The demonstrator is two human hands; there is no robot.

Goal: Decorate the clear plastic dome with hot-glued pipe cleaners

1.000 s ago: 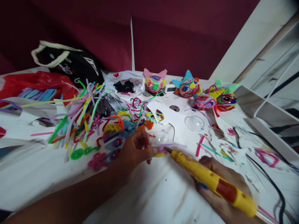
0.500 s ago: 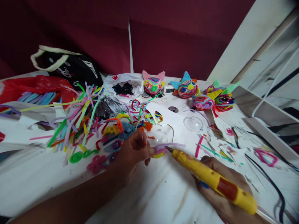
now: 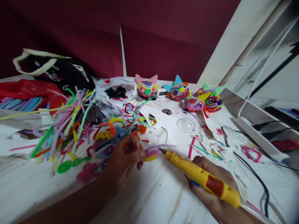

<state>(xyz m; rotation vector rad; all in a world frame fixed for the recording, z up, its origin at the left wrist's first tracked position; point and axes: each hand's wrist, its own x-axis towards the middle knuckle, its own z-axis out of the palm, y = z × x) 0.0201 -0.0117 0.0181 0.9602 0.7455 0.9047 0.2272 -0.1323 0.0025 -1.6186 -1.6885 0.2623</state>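
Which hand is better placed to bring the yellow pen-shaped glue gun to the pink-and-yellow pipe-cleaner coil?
Likely right hand: it grips the yellow glue gun, tip just short of the coil the left hand pinches.

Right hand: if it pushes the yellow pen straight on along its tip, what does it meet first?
Probably the pink-and-yellow coil pinched by the left hand, just ahead of the yellow pen; depth unclear.
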